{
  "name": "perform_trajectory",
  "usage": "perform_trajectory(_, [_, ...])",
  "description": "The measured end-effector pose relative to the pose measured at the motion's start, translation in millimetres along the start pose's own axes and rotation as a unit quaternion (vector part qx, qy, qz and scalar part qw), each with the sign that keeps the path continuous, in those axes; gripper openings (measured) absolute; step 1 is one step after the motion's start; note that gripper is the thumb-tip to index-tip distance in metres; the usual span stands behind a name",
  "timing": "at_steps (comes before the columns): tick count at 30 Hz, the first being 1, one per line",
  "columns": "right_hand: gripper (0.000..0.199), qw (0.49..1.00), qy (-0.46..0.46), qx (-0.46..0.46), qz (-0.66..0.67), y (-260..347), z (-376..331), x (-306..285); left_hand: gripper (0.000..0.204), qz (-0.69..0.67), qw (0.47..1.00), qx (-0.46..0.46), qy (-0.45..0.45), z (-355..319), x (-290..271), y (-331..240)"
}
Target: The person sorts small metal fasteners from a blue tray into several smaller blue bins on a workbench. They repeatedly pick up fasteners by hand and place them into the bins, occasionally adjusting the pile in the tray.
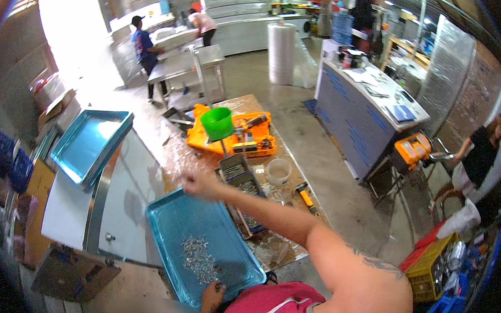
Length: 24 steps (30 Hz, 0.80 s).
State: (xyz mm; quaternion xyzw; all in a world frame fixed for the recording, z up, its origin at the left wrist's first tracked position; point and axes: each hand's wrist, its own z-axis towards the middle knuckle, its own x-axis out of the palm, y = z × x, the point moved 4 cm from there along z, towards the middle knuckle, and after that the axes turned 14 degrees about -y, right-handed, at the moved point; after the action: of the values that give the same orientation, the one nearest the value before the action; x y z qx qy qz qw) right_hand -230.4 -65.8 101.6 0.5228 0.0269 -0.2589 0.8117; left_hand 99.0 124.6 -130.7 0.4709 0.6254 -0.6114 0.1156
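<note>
A blue tray [221, 232] lies in front of me, with a heap of small metal fasteners [198, 259] spread over its bottom. My left hand [212, 295] is at the tray's near rim, its fingers curled over the edge beside the heap. Whether it grips the rim or holds a small piece is hidden. My right arm reaches across the tray, and my right hand [199, 185] is over its far left corner. Blur hides that hand's fingers and anything in them. Past my right forearm, a dark divided bin [242, 185] holds more small metal parts.
Beyond the bin are a green cup [216, 124], an open orange tool case [261, 144], a clear round tub [279, 171] and a yellow-black tool [307, 198]. More blue trays [91, 144] are stacked at left. Several people work farther off, one [479, 152] at right.
</note>
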Motion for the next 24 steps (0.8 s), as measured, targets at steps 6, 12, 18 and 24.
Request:
perform_trajectory(6, [0.033,0.981,0.048,0.18,0.06,-12.2,-226.0,-28.5,0.039,0.005,0.994,0.094,0.051,37.8,16.2,-32.5])
perform_trajectory(12, [0.035,0.888,-0.072,0.428,0.151,-60.8,-366.8,-60.5,0.034,0.035,0.986,0.147,0.077,67.8,23.4,-73.2])
perform_trajectory(18, [0.052,0.905,-0.101,0.412,0.028,-77.4,-452.7,-86.7,0.033,0.027,0.972,0.222,0.075,90.3,31.5,-111.9])
perform_trajectory(24, [0.054,0.906,0.138,0.357,0.178,-53.9,-489.9,-33.5,0.033,0.045,0.979,0.184,0.079,71.2,30.4,-135.8])
